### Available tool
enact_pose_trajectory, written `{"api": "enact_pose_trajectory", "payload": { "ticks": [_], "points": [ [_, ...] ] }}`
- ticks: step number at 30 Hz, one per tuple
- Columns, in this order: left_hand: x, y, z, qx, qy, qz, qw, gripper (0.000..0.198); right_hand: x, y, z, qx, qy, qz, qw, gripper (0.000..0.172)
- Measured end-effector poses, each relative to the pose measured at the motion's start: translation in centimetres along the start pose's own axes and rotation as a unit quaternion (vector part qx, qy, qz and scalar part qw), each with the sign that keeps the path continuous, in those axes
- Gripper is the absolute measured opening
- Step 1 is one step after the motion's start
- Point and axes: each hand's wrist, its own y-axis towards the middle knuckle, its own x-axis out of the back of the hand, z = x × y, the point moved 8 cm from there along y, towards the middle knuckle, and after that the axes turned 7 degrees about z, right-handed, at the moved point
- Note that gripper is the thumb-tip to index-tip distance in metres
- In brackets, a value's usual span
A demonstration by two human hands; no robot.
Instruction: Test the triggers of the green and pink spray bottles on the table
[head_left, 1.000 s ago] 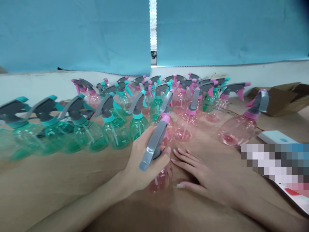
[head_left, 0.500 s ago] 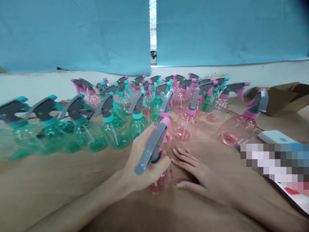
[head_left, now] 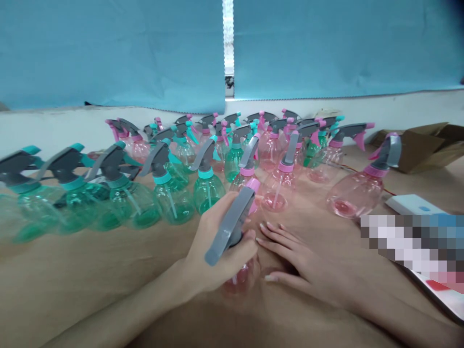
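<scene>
My left hand (head_left: pixel 213 246) is wrapped round the neck of a pink spray bottle (head_left: pixel 241 278) that stands on the brown table (head_left: pixel 90 270). The bottle's grey trigger head (head_left: pixel 230 224) sticks out above my fingers, tilted toward me. My right hand (head_left: pixel 297 256) lies flat on the table just right of the bottle, fingers stretched out and close to its side, holding nothing.
Behind stand several green spray bottles (head_left: pixel 172 193) on the left and pink ones (head_left: pixel 357 191) on the right, in rows up to the white wall. A white box (head_left: pixel 413 205) and a cardboard box (head_left: pixel 427 147) lie at the right. Blue curtains hang above.
The grey trigger head has turned a little in my left hand, first swinging lower left, then back up slightly. My right hand has stayed flat.
</scene>
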Motion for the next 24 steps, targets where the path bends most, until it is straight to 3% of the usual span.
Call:
{"api": "enact_pose_trajectory", "payload": {
  "ticks": [24],
  "points": [
    [-0.41, -0.14, 0.26, -0.004, -0.059, -0.017, 0.998, 0.026, -0.04, 0.03, 0.01, -0.001, -0.005, 0.007, 1.0, 0.067]
  ]
}}
